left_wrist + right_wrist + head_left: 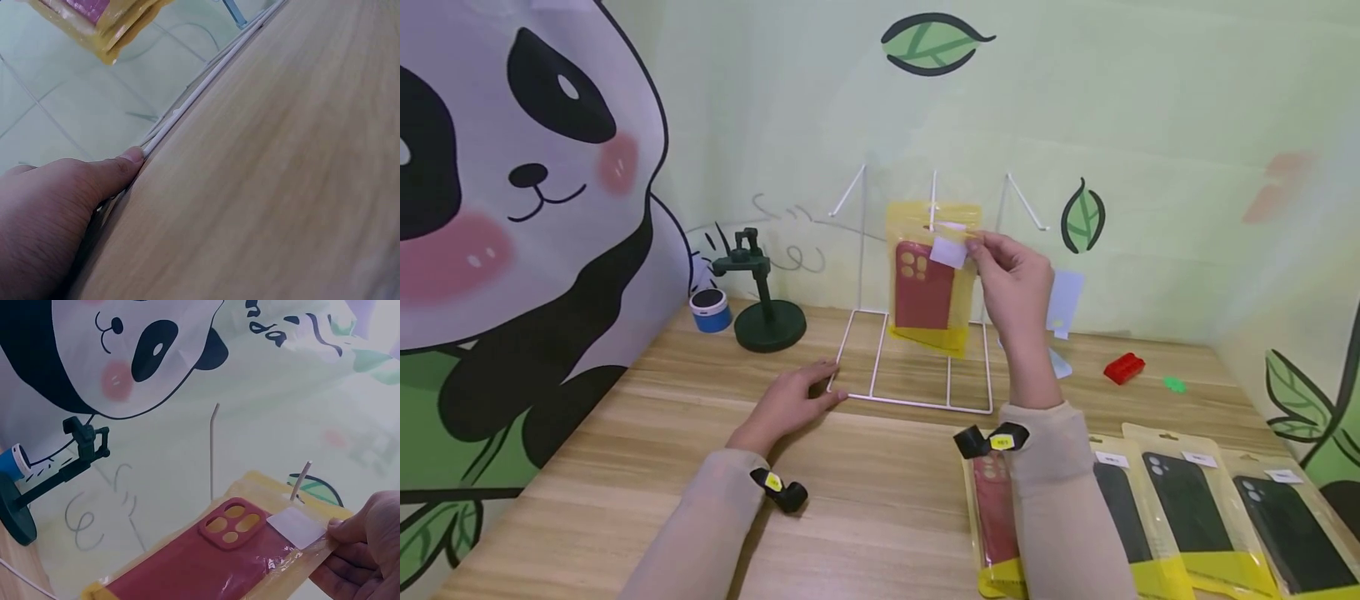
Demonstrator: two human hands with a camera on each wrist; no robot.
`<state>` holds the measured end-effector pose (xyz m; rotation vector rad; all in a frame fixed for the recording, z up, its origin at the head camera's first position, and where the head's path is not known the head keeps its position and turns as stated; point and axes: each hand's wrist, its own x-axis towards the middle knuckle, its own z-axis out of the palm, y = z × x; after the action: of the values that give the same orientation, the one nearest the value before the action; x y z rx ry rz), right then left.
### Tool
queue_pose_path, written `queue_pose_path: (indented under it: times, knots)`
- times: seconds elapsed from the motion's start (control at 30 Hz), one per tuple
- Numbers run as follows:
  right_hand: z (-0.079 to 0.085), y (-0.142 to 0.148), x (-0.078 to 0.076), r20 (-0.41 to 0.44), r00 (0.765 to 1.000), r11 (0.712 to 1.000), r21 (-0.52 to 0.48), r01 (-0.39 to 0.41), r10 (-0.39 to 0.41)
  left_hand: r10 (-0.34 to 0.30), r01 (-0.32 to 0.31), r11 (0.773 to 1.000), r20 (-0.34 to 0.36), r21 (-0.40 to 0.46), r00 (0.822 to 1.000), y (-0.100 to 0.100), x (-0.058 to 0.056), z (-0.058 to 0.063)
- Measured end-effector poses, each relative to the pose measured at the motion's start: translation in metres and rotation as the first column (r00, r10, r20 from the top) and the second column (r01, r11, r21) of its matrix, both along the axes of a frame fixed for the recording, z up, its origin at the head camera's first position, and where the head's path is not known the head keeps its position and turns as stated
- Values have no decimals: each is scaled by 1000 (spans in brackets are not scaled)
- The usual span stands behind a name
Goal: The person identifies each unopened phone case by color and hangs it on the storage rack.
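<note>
My right hand (1017, 279) pinches the upper right edge of a yellow-edged clear bag (958, 325) containing a red phone case (922, 292). A white label (949, 252) sits by the fingertips. The bag is upright at the middle hook (933, 196) of a white wire display rack (932, 406); in the right wrist view the hook's tip (302, 478) sticks out at the bag's top. With thumb and fingers, my left hand (786, 407) holds the rack's front left corner. The left wrist view shows that thumb (115, 175) against the wire (187, 103).
Several bagged phone cases (1187, 504) lie at the front right, one red case (995, 508) partly under my right forearm. A dark green stand (770, 325) and a blue-and-white cylinder (711, 311) stand left of the rack. A red block (1124, 367) and green piece (1174, 384) lie right.
</note>
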<state>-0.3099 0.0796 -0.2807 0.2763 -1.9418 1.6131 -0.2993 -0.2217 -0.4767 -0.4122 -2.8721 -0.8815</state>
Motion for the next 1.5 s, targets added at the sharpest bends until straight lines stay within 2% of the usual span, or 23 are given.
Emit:
queue_pose_path:
  times: [0.3, 0.63, 1.13, 1.5]
  knots:
    - [-7, 1, -10, -16, 1000, 1000, -14, 17, -17, -10, 10, 1000, -29, 1, 1000, -2, -1, -2]
    - [-9, -1, -13, -43, 998, 998, -5, 55, -55, -9, 9, 1000, -9, 2, 1000, -1, 0, 0]
    - [-15, -6, -20, -85, 995, 998, -33, 55, -57, -3, 3, 1000, -9, 7, 1000, -2, 2, 1]
    - [-15, 2, -14, -33, 999, 999, -38, -19, 18, -13, 13, 1000, -27, 6, 1000, -1, 0, -2]
